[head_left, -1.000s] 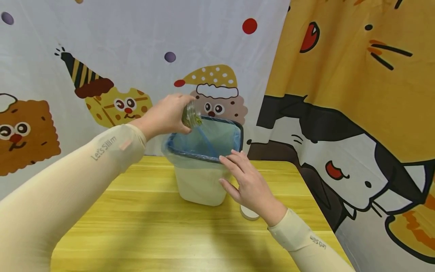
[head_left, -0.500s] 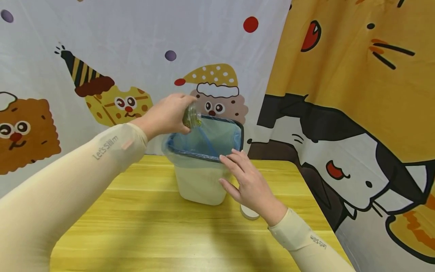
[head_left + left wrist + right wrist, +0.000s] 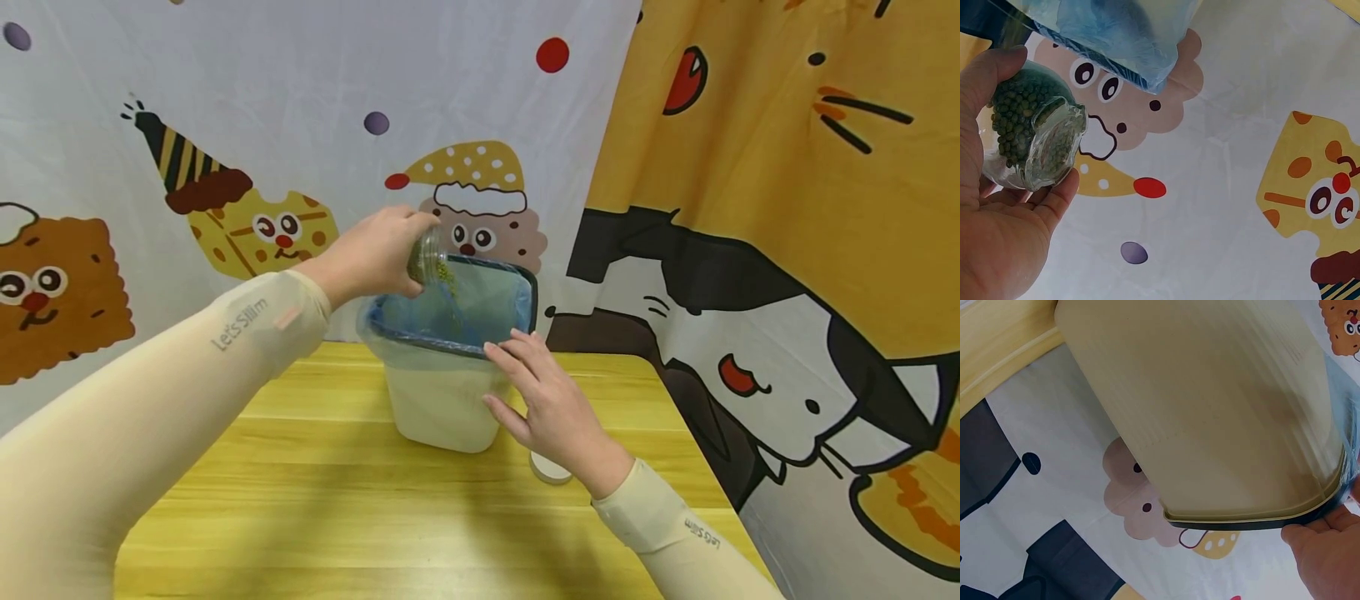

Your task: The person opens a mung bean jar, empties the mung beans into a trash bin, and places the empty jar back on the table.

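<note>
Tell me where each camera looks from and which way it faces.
Head: worn on the head, looks forward and down at the bin and table; left hand, right hand and forearms show.
Left wrist: on that wrist, looks past the left hand and its gripped jar towards the printed cloth.
Right wrist: on that wrist, looks at the bin's outer wall; part of the right hand shows.
Both wrist views share the blue liner.

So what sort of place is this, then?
Perhaps a makeshift indoor recording corner, though I can't be sure: cartoon-printed cloth hangs behind a wood-grain table, and a bag-lined bin stands right on it.
</note>
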`<state>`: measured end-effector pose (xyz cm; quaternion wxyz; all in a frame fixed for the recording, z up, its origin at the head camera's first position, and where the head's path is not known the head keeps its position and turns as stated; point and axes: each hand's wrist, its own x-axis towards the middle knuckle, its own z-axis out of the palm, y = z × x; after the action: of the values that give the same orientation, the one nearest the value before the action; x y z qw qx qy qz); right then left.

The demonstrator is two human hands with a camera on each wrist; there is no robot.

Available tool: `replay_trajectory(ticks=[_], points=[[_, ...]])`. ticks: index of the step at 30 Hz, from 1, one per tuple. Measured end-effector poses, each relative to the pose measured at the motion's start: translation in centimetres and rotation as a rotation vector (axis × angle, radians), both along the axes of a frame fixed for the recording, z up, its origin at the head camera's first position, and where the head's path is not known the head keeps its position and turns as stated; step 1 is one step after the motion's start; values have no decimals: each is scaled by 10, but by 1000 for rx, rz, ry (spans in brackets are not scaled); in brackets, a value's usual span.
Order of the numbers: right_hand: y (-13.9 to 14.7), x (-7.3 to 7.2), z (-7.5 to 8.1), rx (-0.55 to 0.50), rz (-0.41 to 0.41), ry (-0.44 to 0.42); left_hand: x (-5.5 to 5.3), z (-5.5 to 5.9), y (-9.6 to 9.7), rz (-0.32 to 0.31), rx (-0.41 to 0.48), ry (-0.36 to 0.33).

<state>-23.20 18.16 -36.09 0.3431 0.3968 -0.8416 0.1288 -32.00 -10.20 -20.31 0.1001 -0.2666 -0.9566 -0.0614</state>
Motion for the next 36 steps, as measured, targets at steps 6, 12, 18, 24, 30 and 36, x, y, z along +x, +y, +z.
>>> replay_trajectory(ticks=[6,12,18,24,30,36], points=[[0,0,-1,2,4,4,1,0,1,-3,3,10],[-1,0,-2,0,12,9,1,-1,2,-13,7,14],[-1,2,-1,1,12,8,1,2,2,-16,9,15],[-1,2,0,-1,11,6,2,6,5,-9,-5,18],[0,2,1,-8,11,7,4,7,7,-19,-12,39],[-1,2,0,-8,8,9,4,10,9,-22,-16,47]])
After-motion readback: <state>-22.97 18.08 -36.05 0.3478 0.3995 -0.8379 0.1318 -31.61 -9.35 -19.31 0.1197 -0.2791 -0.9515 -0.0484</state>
